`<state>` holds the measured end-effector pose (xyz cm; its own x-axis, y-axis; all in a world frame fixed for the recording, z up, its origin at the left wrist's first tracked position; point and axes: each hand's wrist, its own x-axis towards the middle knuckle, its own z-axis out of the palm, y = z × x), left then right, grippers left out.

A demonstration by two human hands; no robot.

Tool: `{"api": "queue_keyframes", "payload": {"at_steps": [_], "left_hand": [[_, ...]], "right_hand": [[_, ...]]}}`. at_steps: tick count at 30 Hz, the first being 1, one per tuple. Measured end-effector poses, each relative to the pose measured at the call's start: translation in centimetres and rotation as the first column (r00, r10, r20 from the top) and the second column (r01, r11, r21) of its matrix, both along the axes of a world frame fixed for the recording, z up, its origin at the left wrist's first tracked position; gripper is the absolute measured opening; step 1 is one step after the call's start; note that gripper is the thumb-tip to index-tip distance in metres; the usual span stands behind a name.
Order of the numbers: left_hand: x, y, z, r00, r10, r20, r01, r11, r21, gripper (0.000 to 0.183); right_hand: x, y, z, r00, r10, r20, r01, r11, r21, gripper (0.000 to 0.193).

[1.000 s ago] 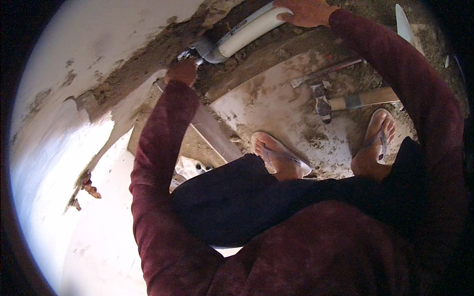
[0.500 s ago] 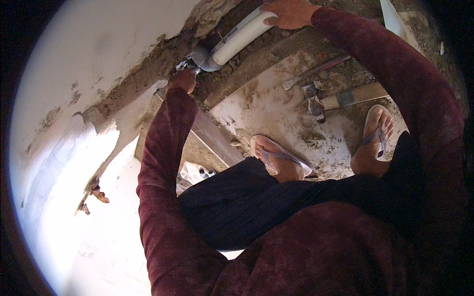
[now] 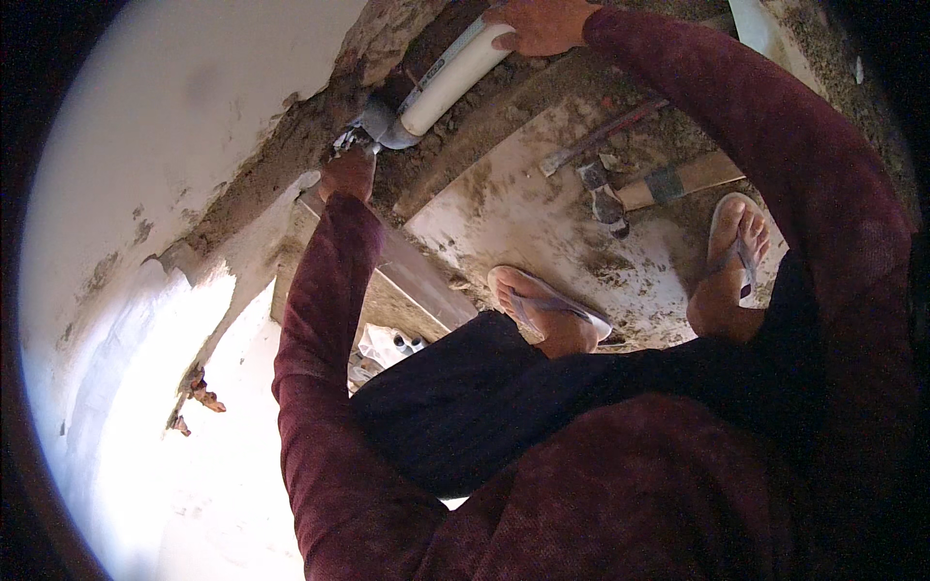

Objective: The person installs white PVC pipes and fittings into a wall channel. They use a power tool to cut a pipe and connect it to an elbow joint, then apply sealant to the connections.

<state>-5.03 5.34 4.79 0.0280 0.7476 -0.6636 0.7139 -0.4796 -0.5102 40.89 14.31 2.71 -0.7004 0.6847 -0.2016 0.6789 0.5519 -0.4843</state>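
Note:
A white plastic pipe lies slanting along the foot of the wall, in a dirt channel. Its near end meets a grey elbow fitting. At the upper end of the pipe my right hand is closed round it, thumb on the near side. My left hand is closed at the lower side of the fitting, its fingers partly hidden. Crumpled shiny grey material shows just beyond those fingers; what it is, I cannot make out.
A hammer with a wrapped wooden handle and a flat-bladed chisel lie on the dirty floor slab, ahead of my sandalled feet. A board lies below my left hand. The white wall has a broken lower edge.
The whole view has shifted slightly, so the pipe and tools appear a little further left. Both hands keep their places, the right on the pipe and the left at the fitting.

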Motion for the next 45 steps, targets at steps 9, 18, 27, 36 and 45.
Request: {"api": "queue_keyframes", "payload": {"at_steps": [9, 18, 27, 36, 45], "left_hand": [[6.5, 0.7, 4.3, 0.976, 0.209, -0.065, -0.212, 0.977, -0.035, 0.043], [1.4, 1.2, 1.0, 0.982, 0.181, 0.056, -0.175, 0.980, -0.099, 0.043], [0.9, 2.0, -0.2, 0.987, 0.161, 0.001, -0.157, 0.965, -0.210, 0.041], [-6.0, -2.0, 5.9, 0.883, 0.222, 0.415, -0.100, 0.950, -0.296, 0.040], [-1.4, -8.7, 13.1, 0.900, -0.012, 0.435, 0.046, 0.997, -0.069, 0.032]], "right_hand": [[0.1, 0.0, -1.9, 1.000, 0.010, 0.020, -0.011, 0.999, 0.040, 0.060], [0.2, 0.5, 1.2, 0.996, 0.050, 0.076, -0.046, 0.998, -0.048, 0.057], [-0.5, 0.8, 2.9, 0.966, 0.093, 0.243, -0.066, 0.991, -0.119, 0.060], [-1.0, 0.9, 4.0, 0.976, 0.070, 0.204, -0.019, 0.970, -0.243, 0.059], [-2.1, 1.0, 2.9, 0.961, 0.093, 0.260, -0.046, 0.982, -0.182, 0.060]]}}
